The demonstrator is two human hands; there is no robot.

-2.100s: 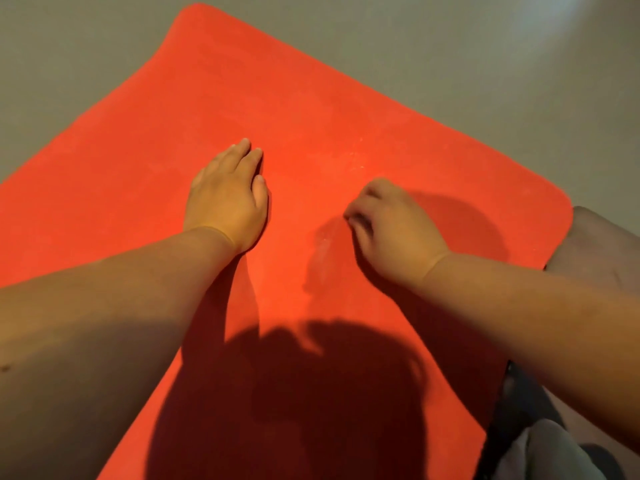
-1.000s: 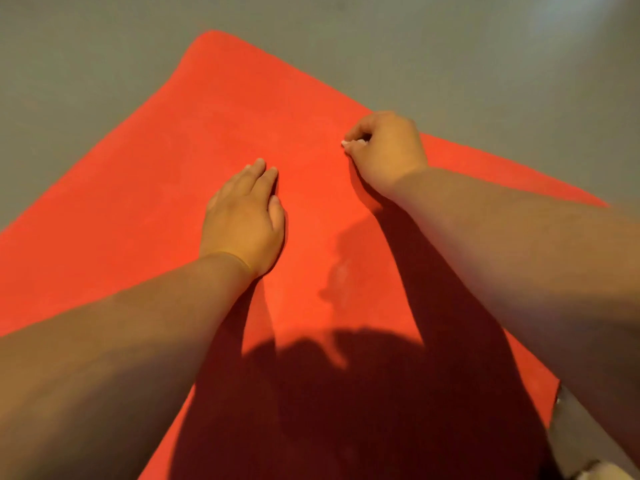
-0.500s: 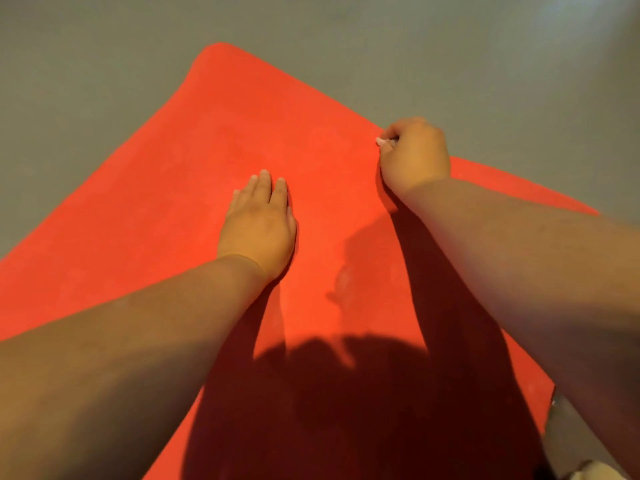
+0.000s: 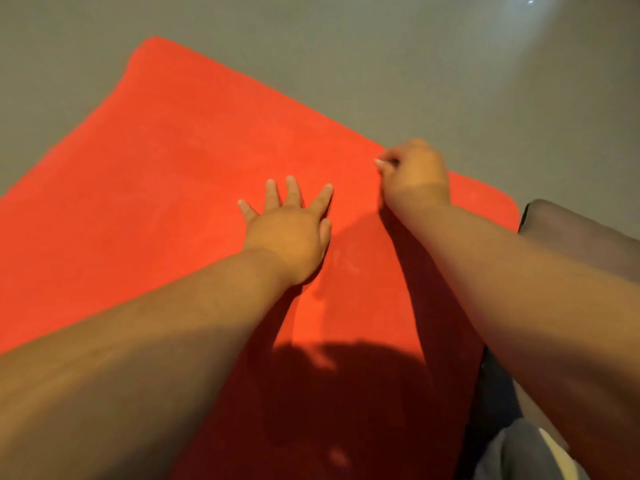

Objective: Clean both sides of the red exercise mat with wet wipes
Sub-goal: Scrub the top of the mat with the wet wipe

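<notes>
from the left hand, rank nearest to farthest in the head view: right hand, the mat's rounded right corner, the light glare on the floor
From the left hand:
1. right hand, just to its right, by the red mat far edge
2. rounded right corner, further right
3. light glare, top right on the floor

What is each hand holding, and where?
Left hand: nothing, flat on the red mat. Right hand: curled at the mat's edge; contents cannot be told.

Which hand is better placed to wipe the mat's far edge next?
Right: right hand is at the far edge of the mat, fingers curled as if pinching something; left hand lies flat, spread.
</notes>
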